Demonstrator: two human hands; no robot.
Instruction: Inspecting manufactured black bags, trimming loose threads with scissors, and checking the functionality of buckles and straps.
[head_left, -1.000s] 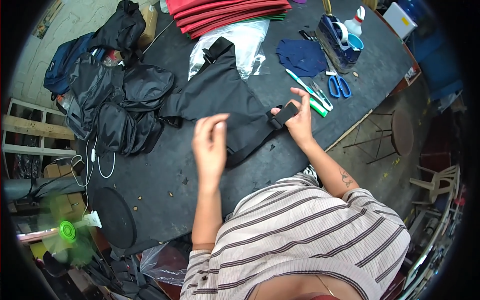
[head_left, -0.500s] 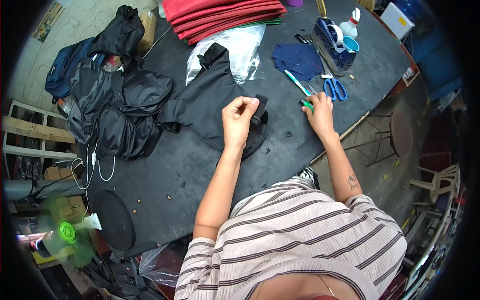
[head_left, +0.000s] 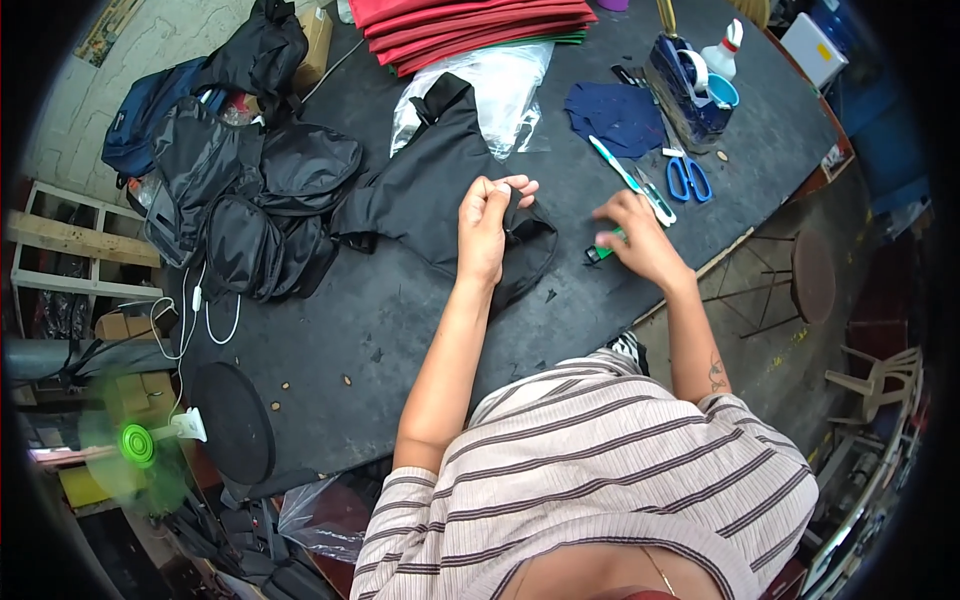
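Note:
My left hand [head_left: 484, 228] hovers over the near edge of a black fabric bag piece [head_left: 425, 190]. Its thumb and forefinger are pressed together and the other fingers curl; what they hold, if anything, is hidden. My right hand [head_left: 645, 243], smeared by motion, has a green lighter [head_left: 608, 243] at its thumb and fingers, just above the table. Under and beyond that hand lies a slim white and teal tool [head_left: 612, 163]. Scissors with blue handles [head_left: 689, 180] lie to its right.
Black bags [head_left: 250, 190] are heaped at the left. Folded red fabric [head_left: 470, 30] and clear plastic [head_left: 520, 95] lie at the back. A navy cloth [head_left: 612, 118], a tape dispenser [head_left: 690, 100] and a spray bottle [head_left: 722, 52] are at the back right. A fan [head_left: 138, 445] spins lower left.
My right hand has drawn the green lighter toward me and left, away from the teal tool. The black strap end that stood out from my left fingers no longer shows. The whole view shifted slightly.

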